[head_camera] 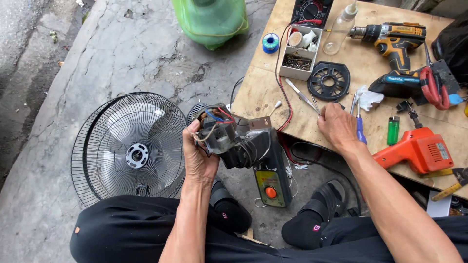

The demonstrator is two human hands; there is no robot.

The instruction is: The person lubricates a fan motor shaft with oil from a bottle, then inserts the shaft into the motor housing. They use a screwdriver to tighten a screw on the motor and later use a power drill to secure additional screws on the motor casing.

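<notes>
Cracked grey concrete floor [122, 53] runs under a low plywood counter [265, 90]. Left hand [197, 156] is wrapped around a fan motor [229, 139] with loose wires, held above the floor, its control box [270, 180] hanging just below. Beyond that hand a fan cage [129, 148] lies flat on the floor. Right hand [337, 127] rests on the counter edge, fingers curled on a thin metal tool [302, 96]; just beside it lies a blue screwdriver [360, 129], farther off an orange tool [419, 148] and a drill [397, 44].

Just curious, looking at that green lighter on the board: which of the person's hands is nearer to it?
Right. The right hand rests on the board just left of the green lighter; the left hand holds the fan motor, far left.
</notes>
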